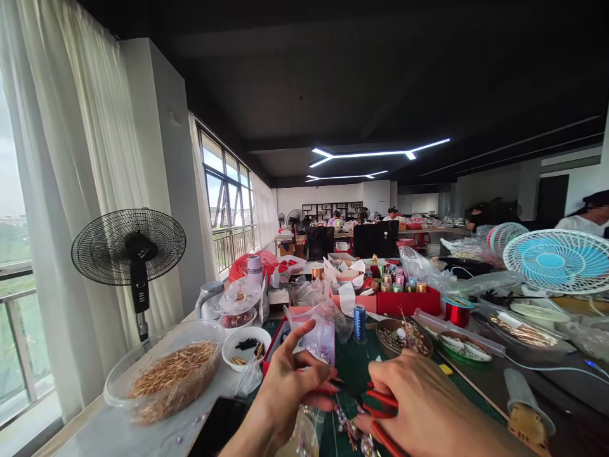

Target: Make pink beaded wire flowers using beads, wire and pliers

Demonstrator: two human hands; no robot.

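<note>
My right hand [419, 397] is closed around red-handled pliers [383, 406] at the lower middle. The jaws of the pliers are hard to make out. To its left, my left hand [288, 377] has its index finger stretched upward and its other fingers curled, apparently pinching something small that I cannot make out. A strand of purple and clear beads [349, 428] hangs below, between the two hands. Behind the left hand is a red box [273, 346] with a plastic bag of small lilac pieces [321, 339]. Everything is over a green cutting mat [349, 362].
A clear tub of golden pins [174, 374] and a white bowl [245, 349] stand left, near a dark phone [219, 422]. A blue thread spool [360, 324] and a brown bowl of trinkets [402, 336] are behind the hands. Fans flank the table; other people sit farther back.
</note>
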